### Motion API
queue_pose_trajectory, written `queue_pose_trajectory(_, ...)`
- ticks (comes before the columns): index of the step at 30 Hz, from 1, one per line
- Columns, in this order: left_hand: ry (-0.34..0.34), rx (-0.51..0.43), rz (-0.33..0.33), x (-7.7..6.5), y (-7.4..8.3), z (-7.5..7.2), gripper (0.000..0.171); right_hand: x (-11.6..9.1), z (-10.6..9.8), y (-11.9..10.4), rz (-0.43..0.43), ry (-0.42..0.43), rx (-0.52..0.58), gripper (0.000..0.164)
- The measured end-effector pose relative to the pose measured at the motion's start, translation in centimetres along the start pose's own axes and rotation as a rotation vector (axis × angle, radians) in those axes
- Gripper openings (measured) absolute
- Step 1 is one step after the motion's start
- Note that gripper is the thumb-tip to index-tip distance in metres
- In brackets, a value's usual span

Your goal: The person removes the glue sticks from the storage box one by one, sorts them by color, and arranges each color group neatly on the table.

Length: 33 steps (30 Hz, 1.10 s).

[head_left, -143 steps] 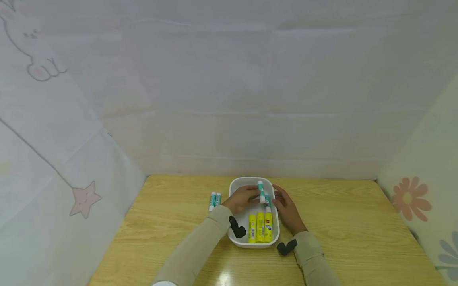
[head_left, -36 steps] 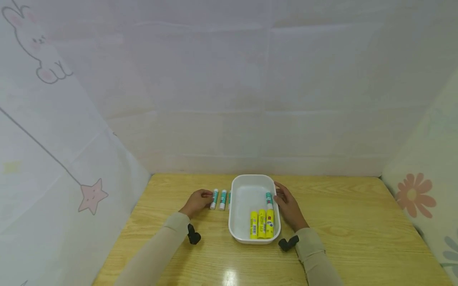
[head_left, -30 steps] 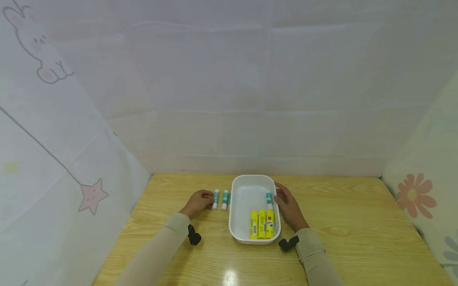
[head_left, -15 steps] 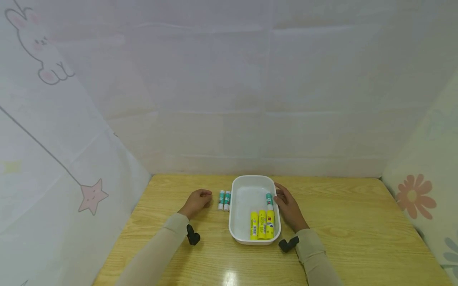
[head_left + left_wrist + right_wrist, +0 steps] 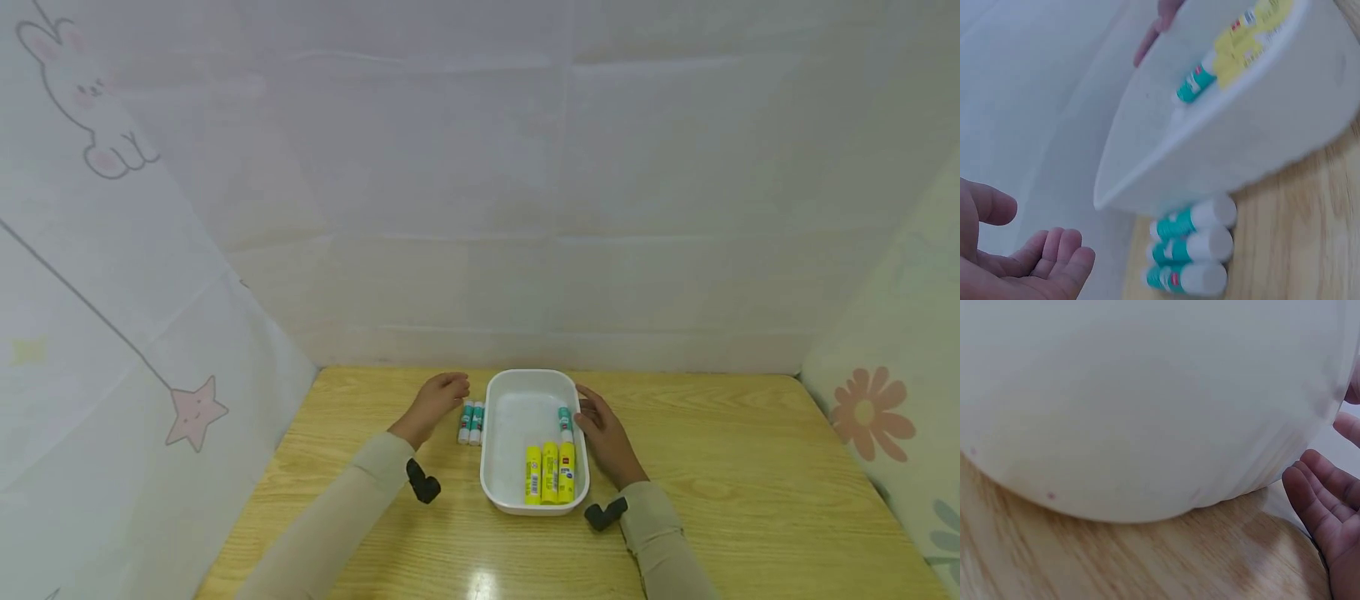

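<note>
In the head view, my left hand [image 5: 437,402] is raised just behind the teal-and-white glue sticks [image 5: 471,422] left of the tray, with nothing in its loosely bent fingers. The left wrist view shows three of these glue sticks [image 5: 1190,245] lying side by side against the tray's outer wall; the tray rim partly hides them from the head camera. My right hand [image 5: 606,437] rests along the right side of the white tray [image 5: 491,492], its relaxed fingers at the outer wall [image 5: 1147,425]. Inside lie one teal glue stick [image 5: 565,423] and three larger yellow glue sticks [image 5: 550,472].
A wooden table [image 5: 720,475] bears the tray near its middle. Behind it and at both sides hang pale cloth walls [image 5: 562,208], printed with a star [image 5: 195,410] and a flower [image 5: 866,412]. A black camera mount sits at each wrist.
A teal glue stick, held over the tray earlier, is out on the table. My left hand has pushed the sticks together toward the tray, let go and lifted. My right hand stays.
</note>
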<state>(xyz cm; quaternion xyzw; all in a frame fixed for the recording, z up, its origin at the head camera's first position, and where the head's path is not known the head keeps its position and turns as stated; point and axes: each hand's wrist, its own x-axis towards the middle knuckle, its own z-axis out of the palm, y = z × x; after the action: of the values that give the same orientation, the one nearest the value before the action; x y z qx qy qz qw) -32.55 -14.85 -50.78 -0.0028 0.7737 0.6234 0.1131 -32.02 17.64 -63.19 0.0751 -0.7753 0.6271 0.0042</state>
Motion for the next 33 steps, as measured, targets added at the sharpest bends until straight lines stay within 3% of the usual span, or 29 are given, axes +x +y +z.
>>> queue_pose_trajectory(6,-0.111,-0.034,-0.009,0.0,1.7,1.7,0.053,0.0,0.0,0.0,-0.010,-0.001,0.012,0.049)
queue_pose_trajectory(10,-0.225,-0.072,-0.054,0.0,2.3,2.7,0.052,-0.1,0.0,-0.2,-0.008,-0.012,0.023,0.050)
queue_pose_trajectory(14,-0.287,-0.132,-0.113,0.1,2.2,3.8,0.050,-0.1,0.0,-0.4,0.005,-0.027,0.023,0.051)
queue_pose_trajectory(20,-0.292,-0.231,-0.178,1.1,0.9,6.6,0.050,-0.1,-0.2,-0.4,0.000,-0.026,0.013,0.052)
queue_pose_trajectory(26,-0.269,-0.237,-0.265,1.8,-0.2,9.8,0.051,-0.2,-0.2,-0.2,0.003,-0.023,0.016,0.051)
queue_pose_trajectory(33,-0.273,-0.320,-0.318,2.5,-1.2,11.6,0.055,-0.1,-0.1,-0.3,-0.024,-0.014,0.025,0.051)
